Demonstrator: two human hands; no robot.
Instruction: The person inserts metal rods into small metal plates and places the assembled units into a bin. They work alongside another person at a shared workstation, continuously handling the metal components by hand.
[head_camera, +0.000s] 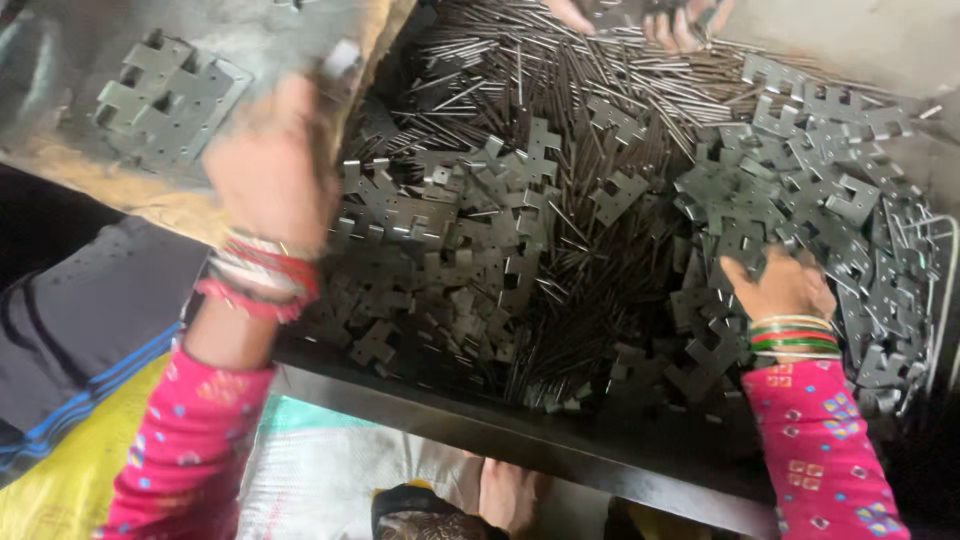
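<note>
My left hand (270, 170) is raised and blurred at the upper left, over the near edge of a heap of grey cross-shaped metal plates (430, 250); whether it holds a plate I cannot tell. My right hand (780, 285) reaches into a second heap of the same plates (810, 170) at the right, fingers curled among them. Both wrists wear red, white and green bangles above pink patterned sleeves. A mass of thin metal rods (560, 110) lies under and between the heaps.
A dark tray edge (500, 425) bounds the pile in front. Several plates (165, 100) lie on a grey sheet at the upper left. Another person's fingers (650, 18) touch the rods at the top. A yellow sack (60, 480) and a pale woven sack lie below.
</note>
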